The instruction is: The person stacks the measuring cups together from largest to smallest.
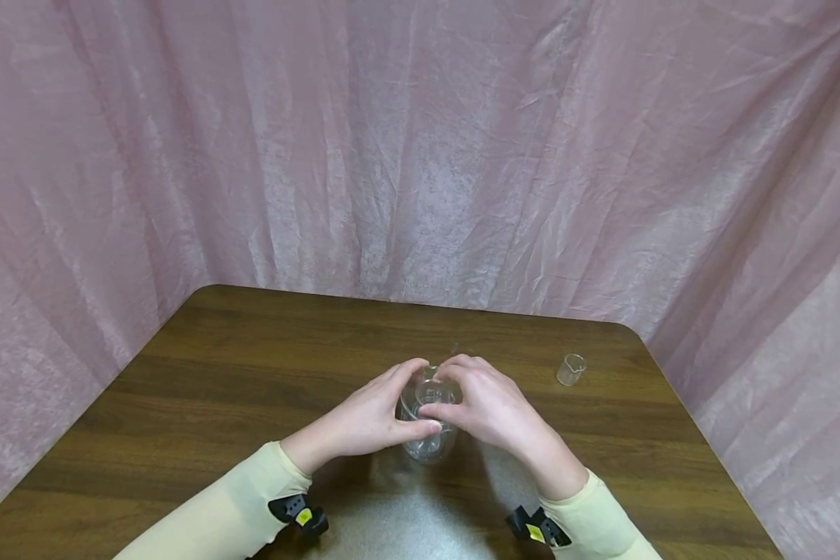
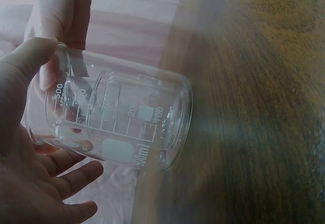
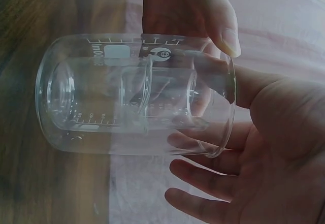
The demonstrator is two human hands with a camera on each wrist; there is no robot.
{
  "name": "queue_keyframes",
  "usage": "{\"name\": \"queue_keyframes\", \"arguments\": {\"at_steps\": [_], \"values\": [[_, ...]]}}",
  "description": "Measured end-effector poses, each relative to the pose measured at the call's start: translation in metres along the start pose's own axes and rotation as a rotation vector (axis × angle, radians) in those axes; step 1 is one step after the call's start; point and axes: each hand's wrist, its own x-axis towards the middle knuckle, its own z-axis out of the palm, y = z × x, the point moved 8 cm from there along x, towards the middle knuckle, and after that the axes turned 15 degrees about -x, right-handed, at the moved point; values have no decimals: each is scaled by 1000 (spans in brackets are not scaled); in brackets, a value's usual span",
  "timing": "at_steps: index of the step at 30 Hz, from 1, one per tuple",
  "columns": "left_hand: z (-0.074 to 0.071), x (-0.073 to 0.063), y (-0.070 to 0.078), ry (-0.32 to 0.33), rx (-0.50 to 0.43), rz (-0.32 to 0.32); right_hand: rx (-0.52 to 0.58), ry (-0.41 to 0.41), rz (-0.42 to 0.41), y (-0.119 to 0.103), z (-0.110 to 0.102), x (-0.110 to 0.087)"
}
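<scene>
A large clear glass beaker with white markings stands upright on the table. My left hand grips it near the rim, thumb on the near side and fingers at the far side. Inside, a middle-sized beaker sits at the bottom. A smaller beaker overlaps its upper part in the right wrist view. My right hand reaches in over the large beaker's rim and pinches the smaller beaker between thumb and fingers. The right hand's other fingers spread outside the glass.
Another small glass beaker stands apart on the wooden table, to the right. Just beyond my hands, a faint piece of clear glass shows. Pink curtains hang behind the table and along its sides.
</scene>
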Motion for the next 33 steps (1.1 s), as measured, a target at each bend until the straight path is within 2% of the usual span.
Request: {"name": "queue_keyframes", "arguments": {"at_steps": [17, 33], "values": [[2, 1, 0, -14, -13, 20, -115, -138, -46, -6, 0, 11], [1, 0, 3, -10, -26, 37, -193, -212, -111, -14, 3, 21]]}}
